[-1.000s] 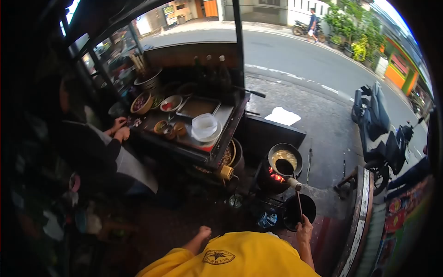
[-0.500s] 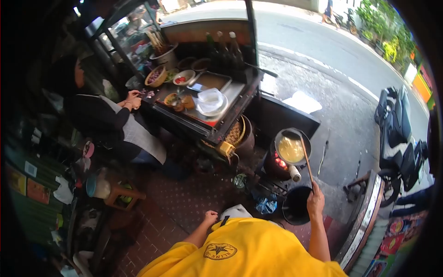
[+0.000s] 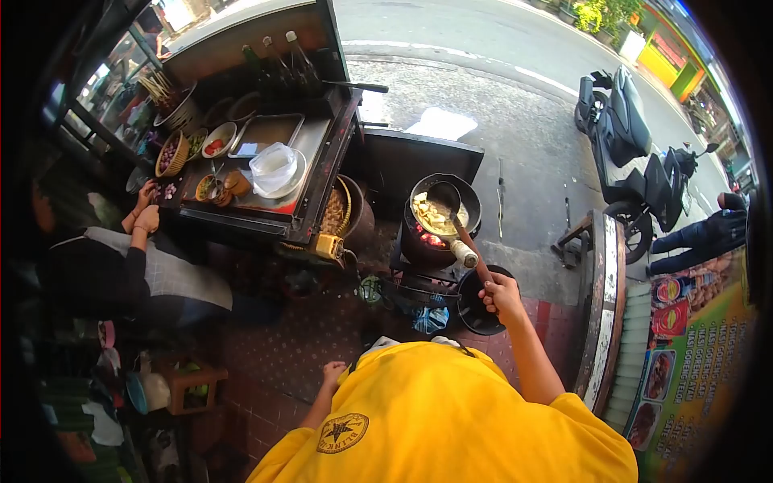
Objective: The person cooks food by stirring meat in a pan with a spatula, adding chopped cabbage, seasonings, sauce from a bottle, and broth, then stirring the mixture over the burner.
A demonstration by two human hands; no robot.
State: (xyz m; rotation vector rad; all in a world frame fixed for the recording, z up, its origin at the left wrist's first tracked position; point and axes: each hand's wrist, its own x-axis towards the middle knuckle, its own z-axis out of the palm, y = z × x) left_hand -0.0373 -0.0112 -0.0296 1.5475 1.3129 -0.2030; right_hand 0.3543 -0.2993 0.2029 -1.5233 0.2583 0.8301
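My right hand point(image 3: 502, 298) is wrapped around the wooden handle of a long ladle point(image 3: 470, 244). The ladle's dark round head rests in a wok point(image 3: 473, 200), among pale yellow food point(image 3: 431, 212) in liquid. Beneath the wok, a charcoal stove point(image 3: 423, 253) glows orange. The wok's pale, wrapped handle point(image 3: 464, 254) points toward me, just beside the ladle's handle and not in my grip. My left hand point(image 3: 332, 373) hangs low at my side with its fingers curled, and nothing shows in it.
A black bucket point(image 3: 481, 322) stands below my right hand. Left of the stove is a food cart point(image 3: 322, 153) with bowls, bottles and a plate holding a plastic bag point(image 3: 274, 167). A co-worker's hands point(image 3: 146, 211) are at its far side. A wooden bench point(image 3: 600, 314) stands at right.
My view has turned right, so cart and wok appear further left. The ladle's head now shows in the wok, and the food looks lumpier. My right hand keeps its grip.
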